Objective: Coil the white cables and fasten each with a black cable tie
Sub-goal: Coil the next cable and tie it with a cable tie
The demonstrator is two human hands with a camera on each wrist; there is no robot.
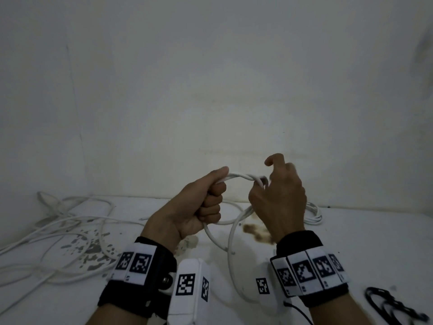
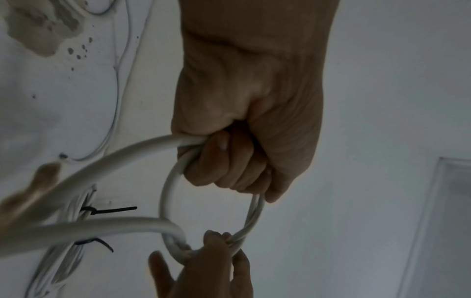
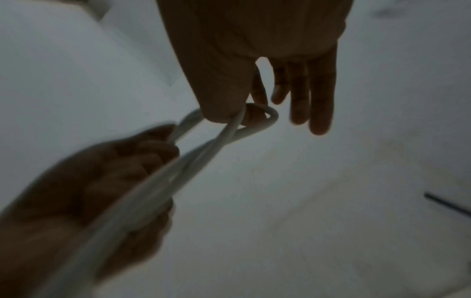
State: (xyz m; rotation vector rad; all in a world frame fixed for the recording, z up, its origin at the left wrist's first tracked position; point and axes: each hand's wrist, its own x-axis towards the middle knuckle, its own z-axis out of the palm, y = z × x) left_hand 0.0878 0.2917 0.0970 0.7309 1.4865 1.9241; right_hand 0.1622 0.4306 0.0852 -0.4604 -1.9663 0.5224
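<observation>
Presently the white cable (image 1: 236, 177) is held above the surface (image 1: 351, 242) as a small coil. It is gripped in the fisted left hand (image 1: 199, 207), which anchors the loops; the far side is pinched by the right hand (image 1: 278, 198), other fingers (image 3: 318, 100) extended. Open room lies ahead; loose cables (image 1: 58, 231) crowd the left, black ties (image 1: 389, 306) wait at the right edge.

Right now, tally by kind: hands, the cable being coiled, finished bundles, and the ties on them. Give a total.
Hands: 2 (left hand, right hand)
Cable being coiled: 1
Tied bundle: 1
Black ties on it: 2
Total: 6
The loose cables and spare ties are too tangled to count.
</observation>
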